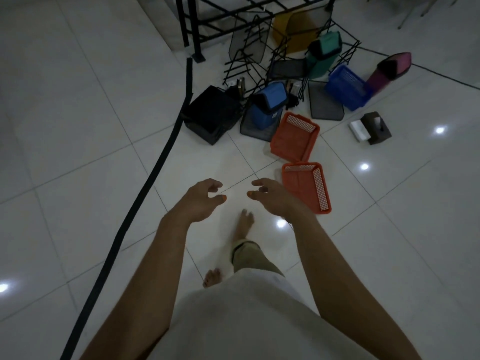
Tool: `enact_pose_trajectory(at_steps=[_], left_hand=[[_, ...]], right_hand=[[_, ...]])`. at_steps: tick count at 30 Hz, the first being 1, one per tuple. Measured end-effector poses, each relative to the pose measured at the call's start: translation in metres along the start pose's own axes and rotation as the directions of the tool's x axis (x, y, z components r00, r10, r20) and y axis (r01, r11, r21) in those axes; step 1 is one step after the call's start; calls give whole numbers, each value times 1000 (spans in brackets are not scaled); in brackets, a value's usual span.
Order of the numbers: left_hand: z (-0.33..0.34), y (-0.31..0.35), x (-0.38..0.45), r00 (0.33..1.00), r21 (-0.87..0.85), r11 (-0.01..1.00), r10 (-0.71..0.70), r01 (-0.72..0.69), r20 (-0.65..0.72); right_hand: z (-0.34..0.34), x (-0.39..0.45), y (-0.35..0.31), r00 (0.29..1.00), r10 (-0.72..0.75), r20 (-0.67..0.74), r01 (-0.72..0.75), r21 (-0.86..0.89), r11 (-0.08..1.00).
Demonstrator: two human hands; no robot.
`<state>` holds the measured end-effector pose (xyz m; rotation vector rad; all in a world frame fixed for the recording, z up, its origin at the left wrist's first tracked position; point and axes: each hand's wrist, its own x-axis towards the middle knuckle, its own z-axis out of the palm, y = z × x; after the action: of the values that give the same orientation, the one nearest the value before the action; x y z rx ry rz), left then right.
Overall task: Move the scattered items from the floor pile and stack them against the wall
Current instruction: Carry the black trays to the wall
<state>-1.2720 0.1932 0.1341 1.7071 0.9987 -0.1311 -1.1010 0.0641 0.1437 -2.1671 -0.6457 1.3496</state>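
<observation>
A pile of items lies on the white tiled floor ahead of me. Nearest are two orange plastic trays, one (307,187) just right of my hands and a second (294,137) behind it. Further back lie a blue lidded bin (267,107), a black crate (211,114), black mesh trays (324,102), a blue basket (346,87), a teal bin (323,54), a yellow bin (293,32) and a purple bin (389,70). My left hand (204,200) and my right hand (270,197) hover above the floor with loosely curled fingers, holding nothing.
A black metal frame (192,27) stands at the back over the pile. A long black strip (155,172) runs diagonally across the floor on my left. A dark tissue box (376,127) with a white box beside it sits to the right. My bare feet (244,224) stand below my hands.
</observation>
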Motion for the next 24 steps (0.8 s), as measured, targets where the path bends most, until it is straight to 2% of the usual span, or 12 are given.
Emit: enact_pose_trajectory(at_steps=[4,8,14,19,24], left_hand=[[-23,17,59,1000,19,1000,-3,3,16],[-61,42,123,999,10,1000,-23,23,-35],[-80,67,193,994,-115,991,-78,70,-70],[-87,53,231,988,-121,981,-155,152,-16],[-100,6,299,989,-42,988,-148,148,14]], right_hand=[[-25,65,-23,1000,8,15,-8,-36,999],[-51,131,-73,999,-19,48,23,-87,996],[-88,207,-119,992,-33,119,51,-152,987],[-96,262,-124,990,-17,142,33,-112,993],[-68,336,-108,992,-8,129,22,-111,994]])
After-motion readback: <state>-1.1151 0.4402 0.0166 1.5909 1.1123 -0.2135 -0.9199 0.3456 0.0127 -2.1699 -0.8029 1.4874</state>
